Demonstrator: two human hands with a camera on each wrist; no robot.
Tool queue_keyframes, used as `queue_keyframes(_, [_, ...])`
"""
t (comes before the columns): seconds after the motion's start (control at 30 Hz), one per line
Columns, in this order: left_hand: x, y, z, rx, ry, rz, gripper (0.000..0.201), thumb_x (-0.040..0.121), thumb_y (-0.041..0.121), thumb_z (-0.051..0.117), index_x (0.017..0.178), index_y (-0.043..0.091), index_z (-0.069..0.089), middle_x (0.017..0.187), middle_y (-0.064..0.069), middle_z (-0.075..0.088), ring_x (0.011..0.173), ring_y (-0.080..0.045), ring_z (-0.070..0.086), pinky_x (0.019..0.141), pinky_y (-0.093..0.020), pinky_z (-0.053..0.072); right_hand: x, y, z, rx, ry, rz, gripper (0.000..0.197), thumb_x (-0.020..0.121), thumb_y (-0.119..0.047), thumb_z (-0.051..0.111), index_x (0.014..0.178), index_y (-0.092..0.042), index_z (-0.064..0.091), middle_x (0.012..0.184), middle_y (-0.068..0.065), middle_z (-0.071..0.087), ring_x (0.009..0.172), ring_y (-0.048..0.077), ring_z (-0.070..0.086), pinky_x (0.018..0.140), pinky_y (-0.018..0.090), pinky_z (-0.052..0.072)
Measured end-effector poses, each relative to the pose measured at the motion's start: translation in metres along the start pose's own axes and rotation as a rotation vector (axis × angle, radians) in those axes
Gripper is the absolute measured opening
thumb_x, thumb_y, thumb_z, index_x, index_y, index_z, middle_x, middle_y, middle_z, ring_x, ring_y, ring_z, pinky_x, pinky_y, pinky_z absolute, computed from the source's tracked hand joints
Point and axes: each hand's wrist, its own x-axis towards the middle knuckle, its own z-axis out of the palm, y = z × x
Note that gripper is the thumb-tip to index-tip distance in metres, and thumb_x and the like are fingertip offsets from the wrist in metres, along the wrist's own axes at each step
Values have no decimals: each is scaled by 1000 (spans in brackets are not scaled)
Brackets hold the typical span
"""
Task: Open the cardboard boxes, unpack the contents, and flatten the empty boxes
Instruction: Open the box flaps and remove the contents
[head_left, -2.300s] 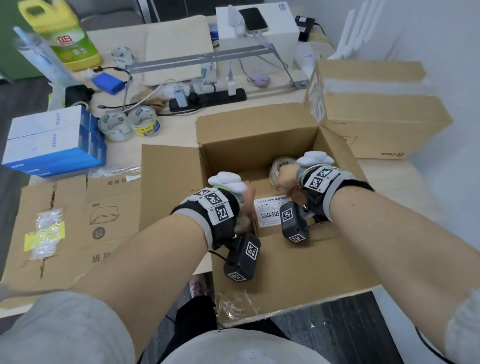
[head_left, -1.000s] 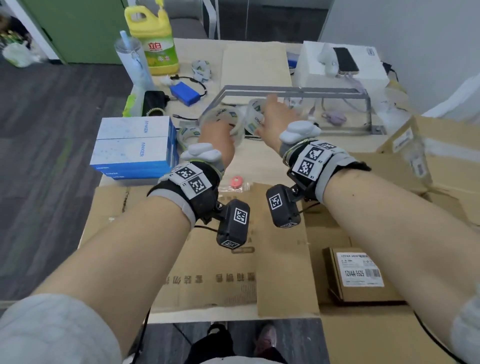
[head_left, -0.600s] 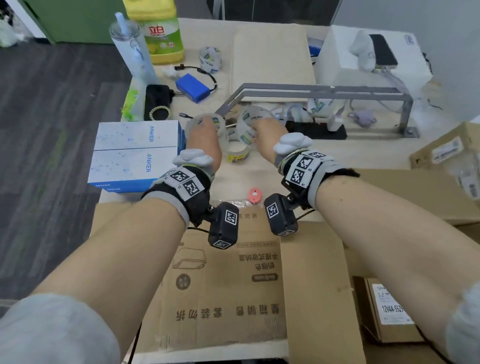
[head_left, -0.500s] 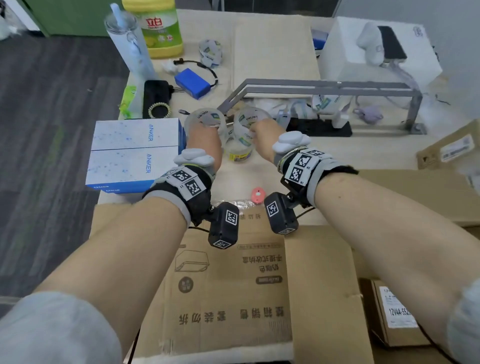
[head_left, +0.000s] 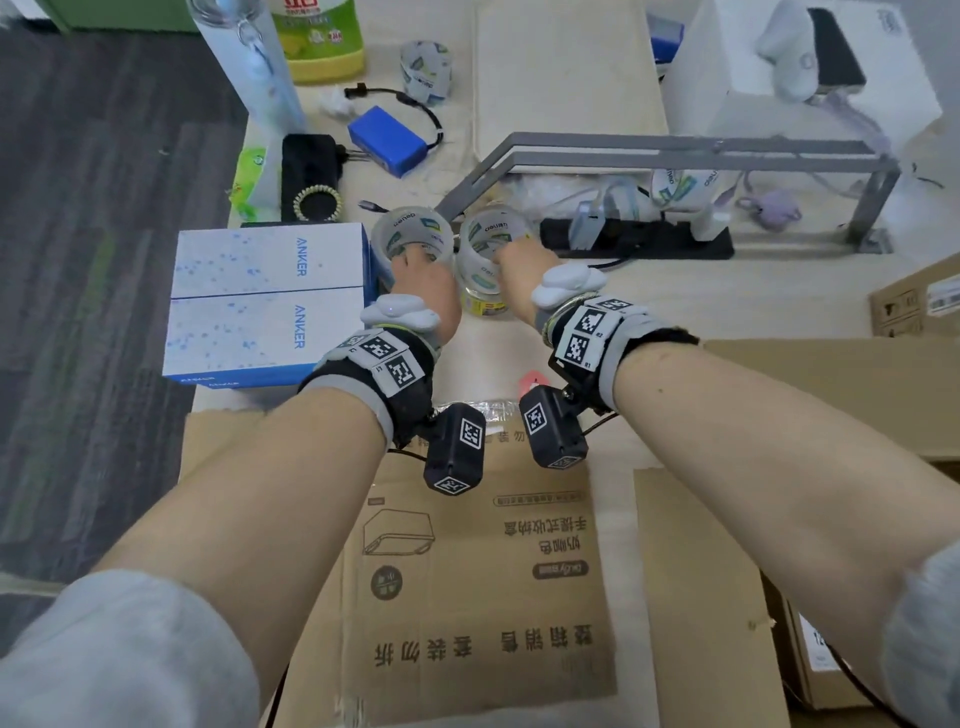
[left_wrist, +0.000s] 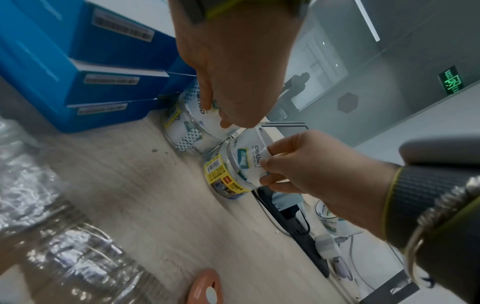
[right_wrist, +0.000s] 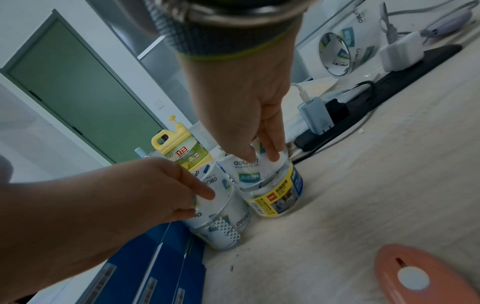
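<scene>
My left hand pinches the rim of a clear tape roll that sits on top of another roll beside the blue boxes. In the left wrist view the left hand has its fingers curled over that roll. My right hand grips a second clear roll, stacked on a roll with a yellow label. The right wrist view has the right hand with its fingers inside this roll's rim. A flattened cardboard box lies under my forearms. The open box's flap is at the right.
Two blue-and-white boxes stand just left of the rolls. A pink cutter lies on the table between my wrists. Behind the rolls are a black power strip with chargers, a grey metal stand and a detergent bottle.
Both hands lifted a tape roll each out of the open box and carried them left and forward. In the last half second they lowered the rolls onto the rolls on the table.
</scene>
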Motion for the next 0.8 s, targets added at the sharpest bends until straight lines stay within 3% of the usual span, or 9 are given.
queue_keyframes(0.33, [-3, 7, 5, 13, 0, -42, 29, 95, 4, 43, 119, -2, 56, 135, -17, 37, 129, -32, 31, 102, -38, 32, -7, -10, 8, 49, -41, 5, 32, 92, -13, 48, 120, -1, 57, 123, 20, 56, 114, 35, 53, 91, 37, 42])
queue_keyframes(0.5, [-14, 14, -3, -11, 55, -30, 29, 96, 8, 42, 121, 2, 56, 137, -18, 38, 131, -32, 31, 105, -38, 27, -13, -16, -15, 79, -101, 64, 40, 99, -15, 38, 138, -2, 39, 141, 15, 40, 129, 28, 41, 101, 32, 34])
queue_keyframes(0.57, [-21, 21, -10, -13, 67, -12, 30, 96, 11, 43, 122, 4, 56, 138, -18, 37, 130, -33, 31, 105, -38, 27, -21, -12, -29, 76, -105, 51, 39, 100, -13, 37, 136, -2, 42, 141, 12, 42, 128, 27, 43, 101, 30, 34])
queue_keyframes(0.67, [-33, 37, -27, 3, 98, -2, 32, 91, 14, 47, 122, 8, 57, 134, -15, 39, 125, -33, 34, 97, -37, 34, -40, 8, -50, 101, -37, 85, 43, 90, -19, 54, 129, -3, 50, 132, 15, 51, 122, 32, 49, 94, 32, 40])
queue_keyframes(0.8, [-53, 72, -57, -19, 114, 107, 32, 93, 19, 46, 123, 9, 54, 130, -15, 43, 121, -33, 42, 93, -37, 37, -74, 31, -80, 116, -38, 143, 40, 93, -22, 53, 128, -3, 52, 130, 15, 54, 120, 32, 51, 86, 30, 38])
